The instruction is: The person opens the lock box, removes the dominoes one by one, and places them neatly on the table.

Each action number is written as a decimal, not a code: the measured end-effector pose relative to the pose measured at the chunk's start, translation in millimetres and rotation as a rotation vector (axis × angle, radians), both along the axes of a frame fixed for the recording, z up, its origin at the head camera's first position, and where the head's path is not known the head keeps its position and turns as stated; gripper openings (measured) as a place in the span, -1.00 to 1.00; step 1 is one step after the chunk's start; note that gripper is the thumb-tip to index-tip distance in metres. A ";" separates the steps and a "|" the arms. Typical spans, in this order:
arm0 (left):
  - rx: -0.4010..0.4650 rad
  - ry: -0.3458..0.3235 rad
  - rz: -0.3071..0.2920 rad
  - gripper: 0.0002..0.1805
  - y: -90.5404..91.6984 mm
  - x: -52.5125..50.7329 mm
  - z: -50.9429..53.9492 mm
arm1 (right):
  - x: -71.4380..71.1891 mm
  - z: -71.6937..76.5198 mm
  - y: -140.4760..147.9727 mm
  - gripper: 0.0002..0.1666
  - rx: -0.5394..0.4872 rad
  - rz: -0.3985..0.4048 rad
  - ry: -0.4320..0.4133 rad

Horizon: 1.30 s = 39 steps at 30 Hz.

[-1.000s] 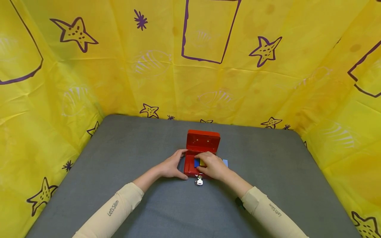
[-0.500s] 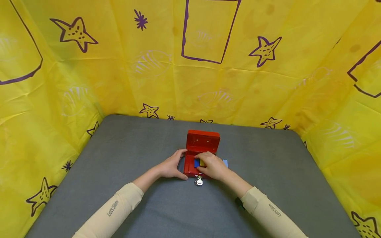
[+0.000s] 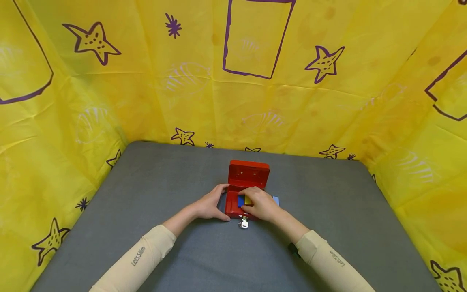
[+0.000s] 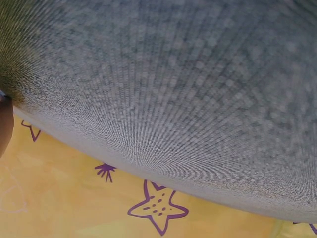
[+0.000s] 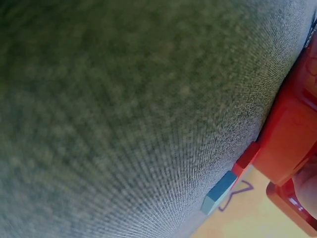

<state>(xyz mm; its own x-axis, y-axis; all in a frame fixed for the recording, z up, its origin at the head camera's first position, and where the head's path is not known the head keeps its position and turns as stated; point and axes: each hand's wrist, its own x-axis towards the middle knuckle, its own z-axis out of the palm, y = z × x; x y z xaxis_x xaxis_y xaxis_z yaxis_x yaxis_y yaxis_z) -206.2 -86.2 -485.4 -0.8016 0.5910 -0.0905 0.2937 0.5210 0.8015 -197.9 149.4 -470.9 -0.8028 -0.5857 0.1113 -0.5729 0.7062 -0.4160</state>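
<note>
Right hand bends thumb and fingers over a blue block and a yellow block inside a red box.
Whether it pinches either, I cannot tell. The left hand spreads thumb and fingers wide at the box's left end. The box sits on the grey table, its lid raised behind; a silvery metal piece shows at its front, and a light blue block lies near its right side.

Creased yellow fabric hangs across the top and down both sides of the frame, printed with purple-outlined starfish and pale striped fish; a grey tabletop spans the lower centre
</note>
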 end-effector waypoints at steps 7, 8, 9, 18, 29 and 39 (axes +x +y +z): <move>-0.003 -0.002 0.000 0.14 0.4 0.0 1.2 | -0.3 -0.7 0.9 -0.50 -0.014 0.007 0.008; -0.004 -0.001 0.000 0.14 0.4 0.0 1.2 | -0.2 -0.7 1.0 -0.50 -0.018 0.007 0.008; -0.005 -0.002 0.001 0.14 0.4 0.1 1.1 | 0.0 -0.7 1.0 -0.50 -0.022 0.007 0.008; -0.004 -0.003 0.004 0.13 -0.1 0.5 -0.4 | 2.8 -0.1 1.3 -0.50 -0.076 -0.016 -0.009; 0.001 0.003 0.000 0.13 -0.2 1.3 0.6 | 5.6 1.4 3.6 -0.50 -0.190 -0.035 -0.048; 0.002 -0.008 0.007 0.13 0.3 1.4 1.3 | 9.5 3.6 7.2 -0.48 -0.277 -0.126 -0.163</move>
